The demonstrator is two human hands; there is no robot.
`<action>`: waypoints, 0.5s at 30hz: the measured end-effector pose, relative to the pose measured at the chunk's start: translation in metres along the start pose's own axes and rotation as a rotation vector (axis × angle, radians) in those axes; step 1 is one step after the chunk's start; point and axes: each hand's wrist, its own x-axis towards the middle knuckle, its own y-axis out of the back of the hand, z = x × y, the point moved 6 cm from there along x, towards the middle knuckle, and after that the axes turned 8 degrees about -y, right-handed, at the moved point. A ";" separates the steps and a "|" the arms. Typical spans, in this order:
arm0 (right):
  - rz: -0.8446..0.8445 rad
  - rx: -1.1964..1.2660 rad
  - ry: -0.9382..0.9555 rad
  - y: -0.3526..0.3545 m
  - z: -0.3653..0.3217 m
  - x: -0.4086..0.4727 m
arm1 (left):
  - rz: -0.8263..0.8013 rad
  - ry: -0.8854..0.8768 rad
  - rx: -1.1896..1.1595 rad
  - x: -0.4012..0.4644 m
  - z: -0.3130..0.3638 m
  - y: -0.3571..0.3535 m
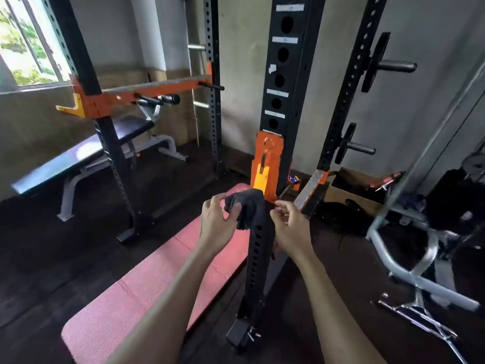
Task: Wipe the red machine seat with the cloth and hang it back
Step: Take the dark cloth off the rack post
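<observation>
A dark grey cloth (249, 208) is draped over the near end of a black perforated safety bar (256, 261) that juts out from the rack's upright. My left hand (219, 219) pinches the cloth's left side. My right hand (290, 222) holds its right side, fingers curled at the bar's edge. An orange and yellow hook bracket (266, 166) sits on the upright just behind the cloth. The red padded surface (147, 287) lies below and left of my arms, partly hidden by them.
The black rack upright (284, 74) with holes rises ahead. A weight bench (86, 156) stands at the left under an orange crossbar (147, 91). Weight plates on pegs (378, 64) hang at the right. A grey machine frame (409, 261) and loose metal parts lie at the right.
</observation>
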 end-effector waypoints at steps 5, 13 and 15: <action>-0.144 0.015 -0.177 -0.024 0.020 0.030 | -0.011 0.305 -0.134 0.013 -0.020 -0.016; -0.286 0.007 -0.177 -0.049 0.026 0.068 | 0.103 0.418 -0.252 0.036 -0.023 -0.031; -0.303 0.040 -0.174 -0.053 0.031 0.073 | 0.147 0.407 -0.262 0.039 -0.021 -0.032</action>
